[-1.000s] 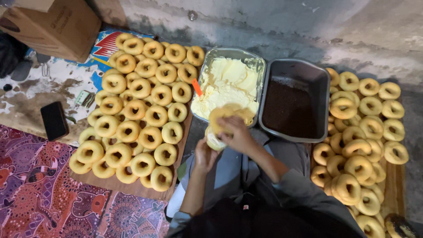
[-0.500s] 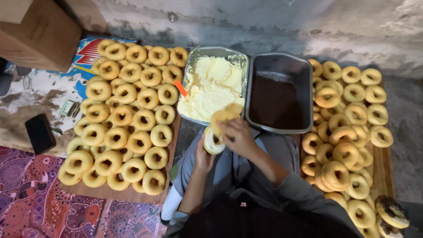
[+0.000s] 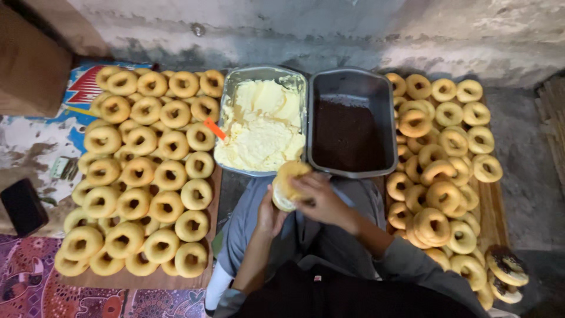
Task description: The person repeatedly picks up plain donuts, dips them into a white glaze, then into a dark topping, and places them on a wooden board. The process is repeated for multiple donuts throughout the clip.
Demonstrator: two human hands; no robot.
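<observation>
At the lower middle of the frame, the left hand [image 3: 268,215] cups a split doughnut [image 3: 286,185] from below while the right hand [image 3: 321,197] closes over its top; its fingers seem to press the halves together, though they hide the seam. Just above sit the cream tray [image 3: 235,79] and the dark tray [image 3: 385,94]. Doughnut boards [image 3: 147,280] fill left and right. Squeezing too hard could push cream out onto the lap; a loose grip could let the top half slide off.
</observation>
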